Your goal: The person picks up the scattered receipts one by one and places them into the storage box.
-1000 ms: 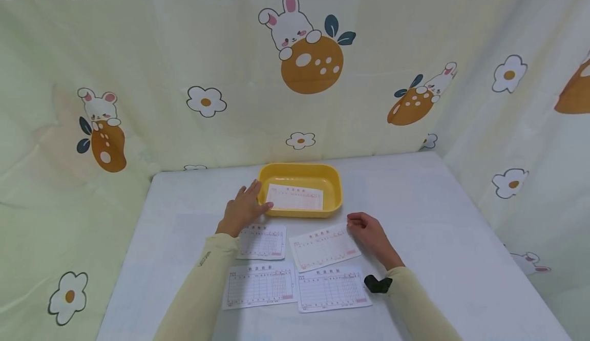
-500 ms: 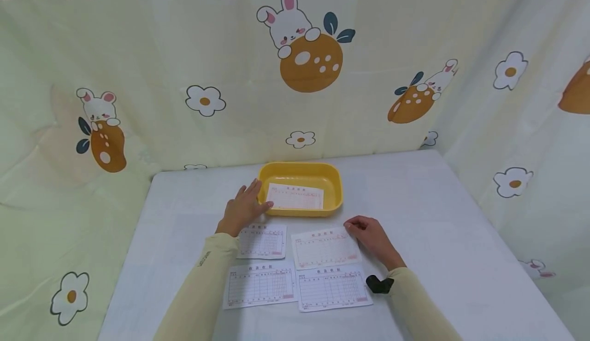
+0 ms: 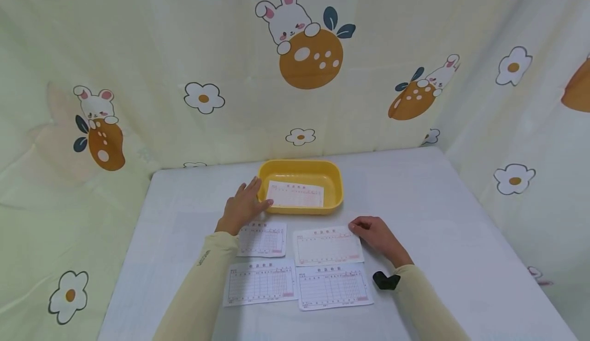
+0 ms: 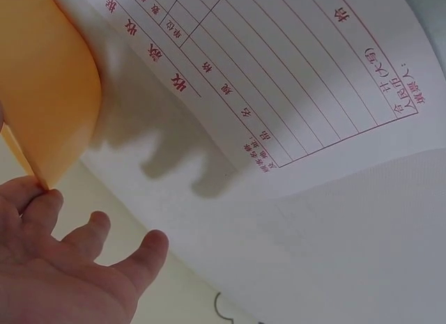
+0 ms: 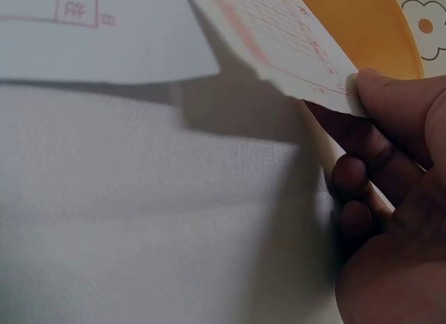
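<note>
My right hand point(image 3: 379, 237) pinches the upper right corner of a pink-printed receipt slip point(image 3: 327, 246). In the right wrist view, the thumb lies on top of the receipt slip point(image 5: 279, 42), whose near edge is lifted off the cloth. My left hand point(image 3: 241, 207) touches the left side and front corner of a yellow tray point(image 3: 335, 185), its fingers spread. The left wrist view shows fingertips point(image 4: 49, 205) against the tray's rim point(image 4: 59, 80). Inside the tray lies another pink-printed slip point(image 3: 295, 195).
A receipt slip point(image 3: 265, 241) lies partly under my left forearm. Two more, a left slip point(image 3: 261, 283) and a right slip point(image 3: 334, 287), lie nearer me. The white tabletop point(image 3: 428, 218) meets a patterned curtain point(image 3: 221, 136) behind.
The slip in my right hand has turned from slanted to nearly straight, above the lower right slip. My right hand has shifted slightly; my left hand stays at the tray.
</note>
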`<act>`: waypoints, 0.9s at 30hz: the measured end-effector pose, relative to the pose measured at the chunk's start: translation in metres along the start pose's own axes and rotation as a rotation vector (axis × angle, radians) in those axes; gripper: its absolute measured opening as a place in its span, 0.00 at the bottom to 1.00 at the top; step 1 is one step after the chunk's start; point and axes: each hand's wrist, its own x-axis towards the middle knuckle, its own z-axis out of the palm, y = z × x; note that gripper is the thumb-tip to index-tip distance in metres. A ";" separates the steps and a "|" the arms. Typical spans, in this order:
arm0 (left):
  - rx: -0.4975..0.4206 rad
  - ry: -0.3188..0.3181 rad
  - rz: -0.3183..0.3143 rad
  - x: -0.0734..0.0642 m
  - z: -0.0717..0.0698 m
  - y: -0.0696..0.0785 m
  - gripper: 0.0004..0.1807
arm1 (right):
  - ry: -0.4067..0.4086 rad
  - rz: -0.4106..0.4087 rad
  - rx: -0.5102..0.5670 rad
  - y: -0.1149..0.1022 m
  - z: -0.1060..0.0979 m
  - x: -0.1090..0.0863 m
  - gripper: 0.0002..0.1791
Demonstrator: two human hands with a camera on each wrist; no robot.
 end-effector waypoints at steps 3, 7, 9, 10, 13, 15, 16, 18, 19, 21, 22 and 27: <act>0.002 -0.003 -0.004 0.000 0.001 -0.001 0.49 | 0.006 -0.002 0.003 0.001 -0.001 0.000 0.11; 0.006 -0.006 -0.006 0.002 0.002 -0.002 0.50 | 0.013 -0.009 -0.010 0.004 -0.001 -0.001 0.12; 0.009 -0.009 -0.005 0.003 0.002 -0.003 0.50 | 0.018 -0.019 -0.024 0.005 -0.001 -0.001 0.12; 0.013 -0.009 -0.004 0.003 0.002 -0.002 0.50 | 0.020 -0.027 -0.030 0.005 -0.001 -0.001 0.13; 0.016 -0.013 -0.004 0.004 0.001 -0.002 0.49 | 0.022 -0.037 -0.047 0.005 -0.001 -0.002 0.13; 0.015 -0.016 -0.007 0.004 0.001 -0.002 0.49 | 0.023 -0.035 -0.050 0.005 -0.001 -0.003 0.14; 0.013 -0.016 -0.008 0.004 0.001 -0.002 0.49 | 0.023 -0.031 -0.049 0.005 -0.001 -0.003 0.14; 0.013 -0.019 -0.013 0.004 0.000 -0.002 0.49 | 0.026 -0.028 -0.054 0.005 0.000 -0.004 0.15; 0.012 -0.018 -0.014 0.004 0.000 -0.002 0.49 | 0.029 -0.028 -0.054 0.005 0.000 -0.004 0.15; 0.015 -0.016 -0.014 0.003 0.000 -0.002 0.50 | 0.035 -0.029 -0.058 0.005 0.002 -0.004 0.16; 0.012 -0.015 -0.014 0.003 0.000 -0.002 0.49 | 0.039 -0.030 -0.061 0.005 0.002 -0.004 0.16; 0.007 -0.009 -0.006 0.002 -0.001 -0.002 0.49 | 0.060 -0.025 -0.065 0.006 0.005 -0.005 0.16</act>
